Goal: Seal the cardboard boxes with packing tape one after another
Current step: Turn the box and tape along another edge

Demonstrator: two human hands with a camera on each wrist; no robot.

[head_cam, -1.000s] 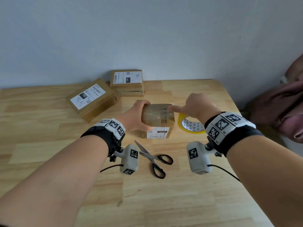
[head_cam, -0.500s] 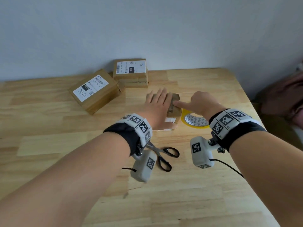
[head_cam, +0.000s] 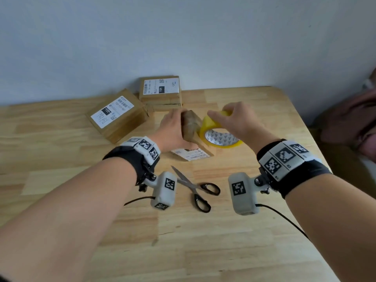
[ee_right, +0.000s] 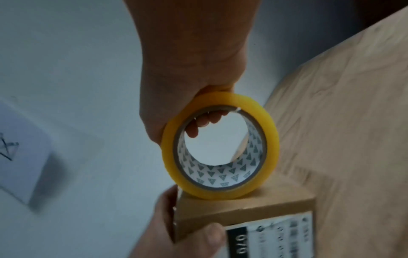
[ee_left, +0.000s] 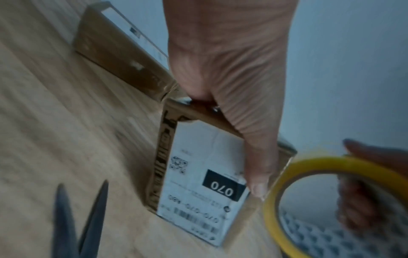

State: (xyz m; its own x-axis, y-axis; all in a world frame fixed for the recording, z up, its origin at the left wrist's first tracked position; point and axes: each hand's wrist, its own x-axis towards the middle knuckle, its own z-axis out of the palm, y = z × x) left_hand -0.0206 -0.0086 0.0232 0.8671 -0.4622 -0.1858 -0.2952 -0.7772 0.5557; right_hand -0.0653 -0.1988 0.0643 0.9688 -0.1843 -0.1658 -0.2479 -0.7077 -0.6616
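Note:
A small cardboard box with a white "070" label stands tipped up on the wooden table. My left hand grips it, fingers over its far side and thumb on the labelled face. My right hand grips a yellow roll of packing tape by its upper rim. The roll is tilted, and its lower edge rests against the box. The right fingers curl into the roll's core.
Black-handled scissors lie partly open on the table just in front of the box. Two larger labelled boxes sit at the back by the wall. Past the table's right edge lies some brown-pink fabric.
The left hand has tipped the small box up onto its side. The right hand left the box top, took the tape roll off the table and raised it against the box.

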